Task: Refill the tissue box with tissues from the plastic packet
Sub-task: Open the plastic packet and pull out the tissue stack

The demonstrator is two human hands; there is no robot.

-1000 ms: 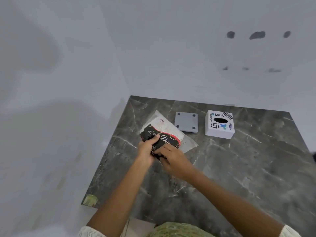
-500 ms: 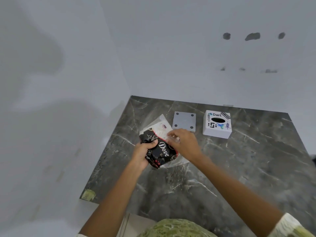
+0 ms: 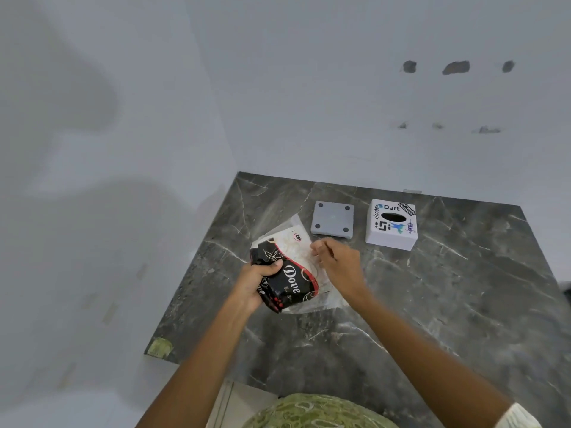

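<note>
The plastic packet [image 3: 292,274], black and red at its near end with white tissues showing at its far end, is tilted up off the dark marble table [image 3: 448,304]. My left hand [image 3: 255,287] grips its black near end. My right hand [image 3: 340,264] sits at the packet's right side, fingertips pinched on the clear plastic by the white tissues. The white cube tissue box [image 3: 391,231], covered in stickers with a dark oval slot on top, stands behind and to the right of my hands. Its grey square base plate [image 3: 332,219] lies apart, to the box's left.
White walls meet at a corner just behind and left of the table. A green patch [image 3: 159,347] marks the table's near left corner, where the top ends. Bare marble stretches to the right of and in front of my hands.
The right hand left the packet's near end and moved up to its far right side. The left hand lifted and tilted the packet slightly.
</note>
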